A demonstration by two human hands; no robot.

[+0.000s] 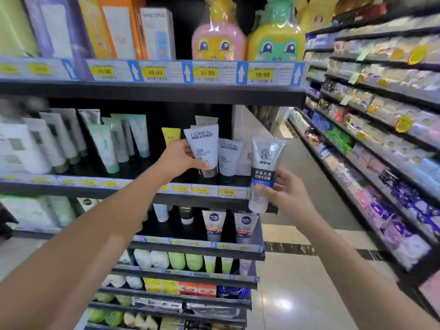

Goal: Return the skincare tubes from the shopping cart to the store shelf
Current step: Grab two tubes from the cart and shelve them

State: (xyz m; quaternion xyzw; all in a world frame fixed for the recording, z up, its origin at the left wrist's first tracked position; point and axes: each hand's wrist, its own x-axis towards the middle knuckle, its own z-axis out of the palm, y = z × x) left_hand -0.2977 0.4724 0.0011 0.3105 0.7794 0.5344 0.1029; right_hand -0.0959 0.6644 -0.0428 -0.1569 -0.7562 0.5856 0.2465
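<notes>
Tube (204, 148) in left hand (177, 160) (upright).

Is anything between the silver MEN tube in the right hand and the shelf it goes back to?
Nothing visible blocks it. The silver MEN tube, held by the right hand, hangs beyond the shelf end.

open aisle floor (297, 289) right, tubes crowd shelf (147, 185), upper shelf (152, 91) overhead

White L'Oreal tube (203, 148) upright at shelf (152, 186); silver MEN tube (263, 172) upright, off-shelf.
</notes>
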